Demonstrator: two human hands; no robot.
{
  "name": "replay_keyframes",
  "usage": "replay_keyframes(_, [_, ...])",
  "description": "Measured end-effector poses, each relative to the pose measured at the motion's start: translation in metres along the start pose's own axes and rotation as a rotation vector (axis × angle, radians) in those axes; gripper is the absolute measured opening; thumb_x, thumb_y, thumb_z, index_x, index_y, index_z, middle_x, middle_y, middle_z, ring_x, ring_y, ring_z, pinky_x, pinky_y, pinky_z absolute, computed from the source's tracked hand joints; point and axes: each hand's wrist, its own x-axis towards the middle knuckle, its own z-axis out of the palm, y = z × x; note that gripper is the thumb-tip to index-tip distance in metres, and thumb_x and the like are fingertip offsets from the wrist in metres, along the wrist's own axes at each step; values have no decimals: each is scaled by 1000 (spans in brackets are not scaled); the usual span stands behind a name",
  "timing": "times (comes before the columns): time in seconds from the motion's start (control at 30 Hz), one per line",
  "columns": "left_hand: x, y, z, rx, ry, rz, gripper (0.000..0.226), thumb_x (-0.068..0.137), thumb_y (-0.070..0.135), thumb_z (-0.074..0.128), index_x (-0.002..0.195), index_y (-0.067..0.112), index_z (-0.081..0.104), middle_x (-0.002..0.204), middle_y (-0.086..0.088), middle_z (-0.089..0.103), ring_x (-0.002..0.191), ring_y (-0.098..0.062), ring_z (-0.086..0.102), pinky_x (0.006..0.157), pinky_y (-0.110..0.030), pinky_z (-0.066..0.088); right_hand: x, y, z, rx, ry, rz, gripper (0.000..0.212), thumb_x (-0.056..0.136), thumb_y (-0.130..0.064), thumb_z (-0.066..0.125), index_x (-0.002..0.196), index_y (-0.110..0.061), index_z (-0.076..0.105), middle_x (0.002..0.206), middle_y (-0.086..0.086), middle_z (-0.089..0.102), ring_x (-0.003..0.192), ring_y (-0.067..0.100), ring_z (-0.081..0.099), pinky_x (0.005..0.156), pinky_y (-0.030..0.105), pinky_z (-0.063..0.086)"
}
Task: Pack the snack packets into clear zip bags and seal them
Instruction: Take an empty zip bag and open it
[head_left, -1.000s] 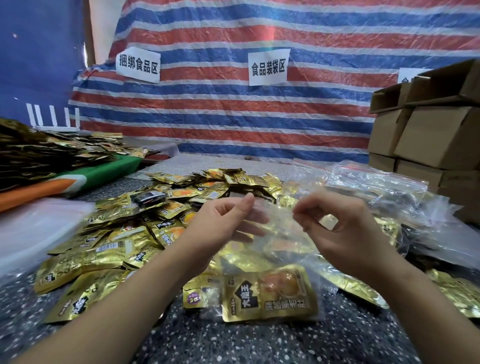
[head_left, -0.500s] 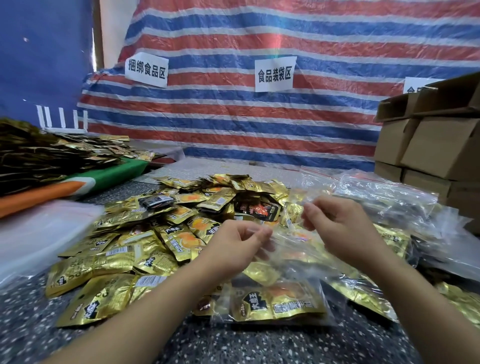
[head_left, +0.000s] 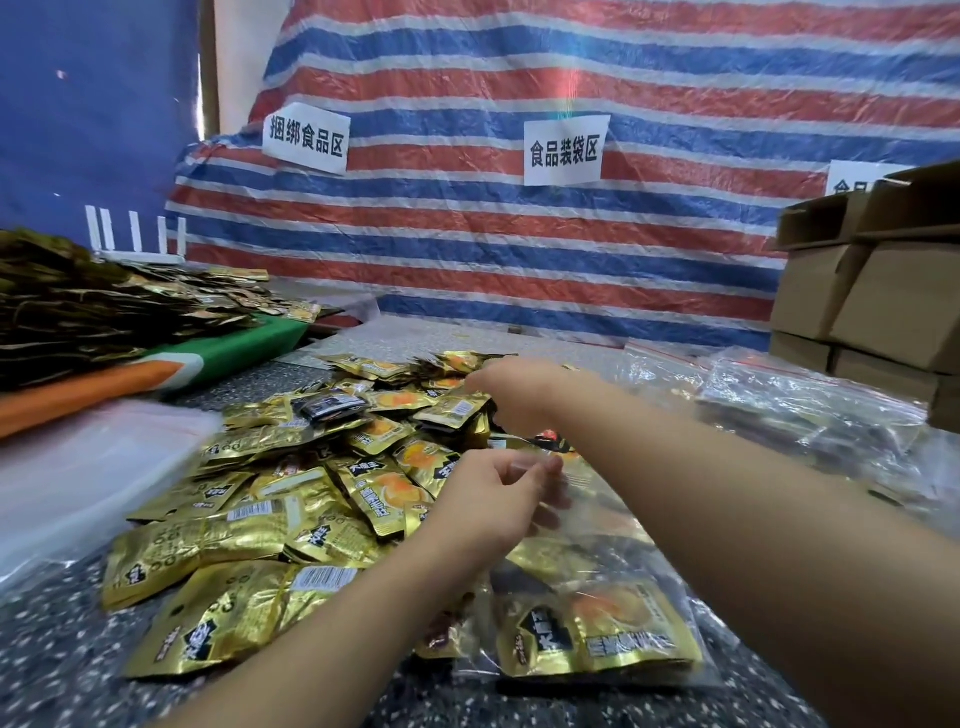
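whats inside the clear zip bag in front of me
The zip bag holds gold snack packets; two lie face up at its bottom end. More sit deeper, but my left hand, the forearms and glare hide their count.

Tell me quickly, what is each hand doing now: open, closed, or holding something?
Left hand: pinches the mouth of the clear zip bag.
Right hand: reaches over the snack packets; its grip cannot be told.

A speckled table (head_left: 62, 670) is carrying gold packets (head_left: 249, 540), zip bags (head_left: 810, 410) and boxes (head_left: 883, 306) at its right edge.
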Motion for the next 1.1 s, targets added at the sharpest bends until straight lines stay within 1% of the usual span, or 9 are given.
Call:
replay_keyframes(0.17, [3,-4,0,17,9,-58,30,104,17,46,95,1,70,74,-1,70,56,-10,64,51,-15,48,30,-14,13,-250,-73,-96,78,84,-7,59,154,-24,28,152,8,39,141,30,33,111,46,31])
replay_keyframes(0.23, [4,-5,-1,41,32,-86,33,105,16,44,88,3,70,67,3,68,52,-7,62,48,-14,45,36,-16,19,-273,-118,-94,77,85,-6,58,154,-22,28,154,9,37,144,30,29,118,52,21])
replay_keyframes(0.33, [5,-8,-3,67,40,-111,36,104,15,44,77,9,66,63,3,67,48,-5,61,46,-13,44,39,-17,28,-221,-131,-85,68,85,-2,54,148,-21,38,145,7,50,138,29,39,119,55,12])
replay_keyframes(0.4, [5,-10,-4,95,31,-113,35,103,14,44,84,3,69,73,-5,72,54,-10,63,48,-14,45,39,-20,29,-187,-95,-108,55,88,-7,53,141,-22,47,136,5,58,132,29,46,119,56,9])
replay_keyframes(0.53, [5,-12,-4,105,8,-113,29,102,18,48,83,13,70,73,3,72,58,-11,66,58,-21,49,29,-23,27,-24,68,-149,29,100,-29,48,126,-23,60,118,1,68,114,26,57,115,53,20])
replay_keyframes(0.67, [4,-9,-3,85,-31,-110,25,100,28,55,83,16,70,73,4,74,61,-12,68,63,-25,50,9,-23,16,535,351,-57,20,102,-26,49,116,-20,61,99,1,70,89,25,66,83,43,53])
replay_keyframes(0.77, [4,-5,-3,59,-53,-102,27,100,29,53,82,16,68,75,3,73,61,-12,66,58,-22,49,-10,-18,-5,1099,526,119,10,102,-29,51,105,-24,59,96,-5,70,85,14,70,61,22,57])
replay_keyframes(0.93, [2,-3,-7,130,-96,-87,27,102,32,48,89,18,66,79,5,73,66,-5,66,65,-21,52,-68,14,-22,1850,672,366,20,102,-31,51,109,-13,57,103,10,73,89,23,74,69,38,62])
replay_keyframes(1.1, [-1,-1,-10,223,-120,-50,27,99,30,52,82,18,70,75,5,73,65,2,67,59,-11,49,-135,39,1,2140,558,516,34,98,-27,55,120,-1,59,89,13,75,67,16,73,54,23,57])
